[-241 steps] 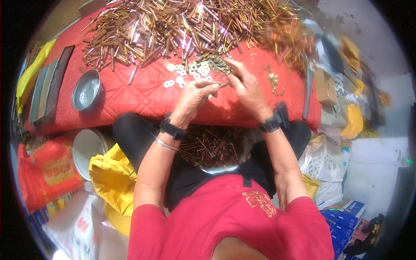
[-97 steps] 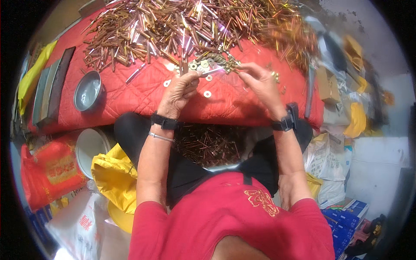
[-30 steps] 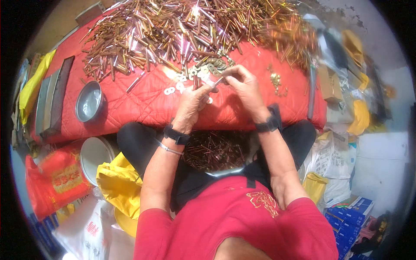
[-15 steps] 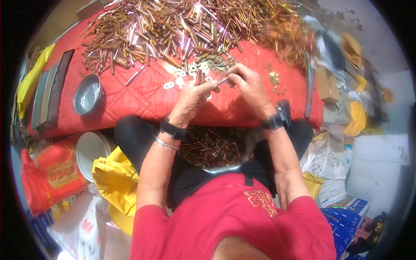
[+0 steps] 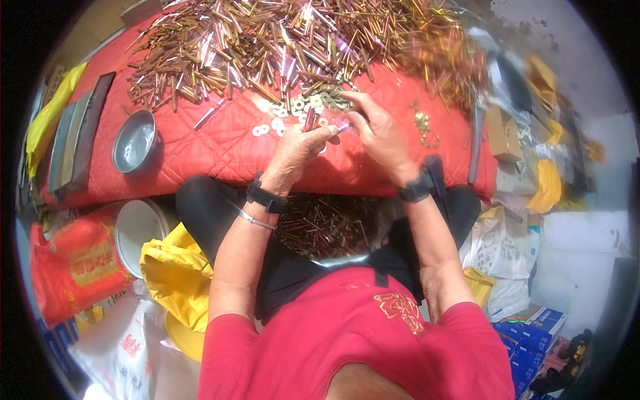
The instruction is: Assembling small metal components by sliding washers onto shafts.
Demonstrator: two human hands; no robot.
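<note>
My left hand [image 5: 297, 148] is closed around a few slim metal tubes [image 5: 310, 120], whose coppery ends stick up past the fingers. One shiny tube end [image 5: 343, 127] points out from its fingertips toward the other hand. Just right of it, my right hand [image 5: 377, 133] has its thumb and forefinger apart, with nothing visible between them; its fingertips are over the edge of a group of flat round washers [image 5: 317, 101]. Several pale washers [image 5: 261, 130] lie to the left of my left hand. Small brass-coloured pieces [image 5: 422, 121] are scattered right of my right hand.
A big heap of coppery metal tubes [image 5: 267, 47] covers the far side of the red quilted cloth [image 5: 220, 157]. A metal bowl [image 5: 134, 142] stands at left, a cardboard box [image 5: 503, 133] at right. More tubes [image 5: 327, 227] fill a container between my knees.
My right thumb and forefinger have come off the tube end and parted. The right hand has shifted slightly toward the washers, while my left hand has stayed almost in place.
</note>
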